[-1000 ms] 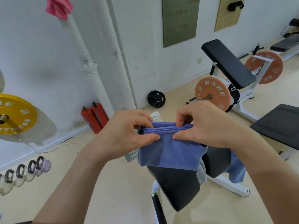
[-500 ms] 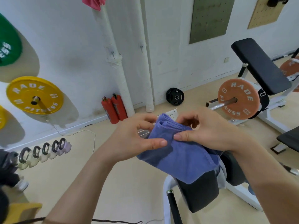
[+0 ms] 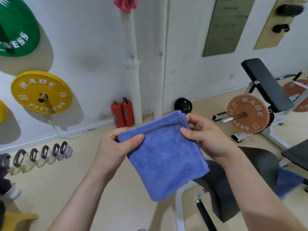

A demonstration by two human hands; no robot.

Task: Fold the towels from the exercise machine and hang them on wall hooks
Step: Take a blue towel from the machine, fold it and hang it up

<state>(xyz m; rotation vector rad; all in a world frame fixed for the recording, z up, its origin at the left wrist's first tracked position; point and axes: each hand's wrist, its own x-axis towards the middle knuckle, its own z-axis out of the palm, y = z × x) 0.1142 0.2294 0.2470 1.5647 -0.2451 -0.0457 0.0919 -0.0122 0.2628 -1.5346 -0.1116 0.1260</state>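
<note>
Pinching the blue towel (image 3: 166, 157) at its two top corners, is that grip good enough? asks the first.

It looks sound, says the second. The left hand (image 3: 115, 147) has its thumb over the front and its fingers curled behind the corner at mid-frame. The right hand (image 3: 206, 139) nips the other corner the same way, a little higher. The cloth hangs folded between them, in front of the exercise machine (image 3: 260, 165).

And the next fold?

I'd bring the corners together, match the stitched edges, and squeeze all layers so none slips. Then aim for what look like small wall hooks (image 3: 132, 56) above centre. A pink towel (image 3: 125, 4) hangs at the top edge.

Any more to do?

A second blue towel (image 3: 290, 182) lies on the machine, lower right, seemingly unfolded.
</note>
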